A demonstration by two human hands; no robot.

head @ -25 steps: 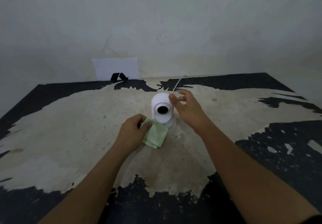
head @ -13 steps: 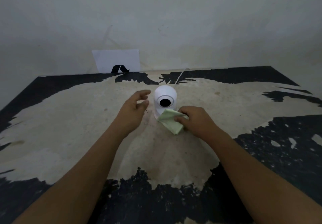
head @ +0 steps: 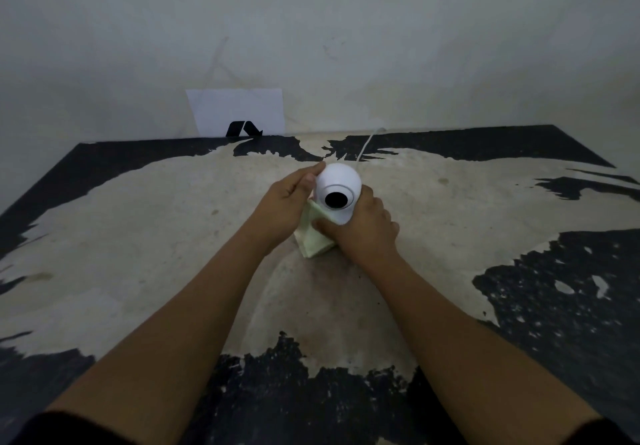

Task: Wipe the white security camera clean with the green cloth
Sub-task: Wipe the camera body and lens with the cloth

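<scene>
The white security camera (head: 337, 181) is a round ball with a black lens facing me, standing at the middle of the worn table (head: 138, 237). My left hand (head: 284, 207) cups its left side, thumb on top. My right hand (head: 363, 228) grips the green cloth (head: 313, 237) and presses it against the camera's lower front and base. Folded cloth hangs out below between both hands. The camera's base is hidden by cloth and fingers.
A thin white cable (head: 367, 143) runs from the camera back toward the wall. A white card with a black mark (head: 237, 112) leans against the wall at the table's far edge. The tabletop is black with large patches of peeled pale surface.
The cloth passed from my left hand to my right hand. My left hand then moved onto the camera's left side, and my right hand brought the cloth up against the camera's base.
</scene>
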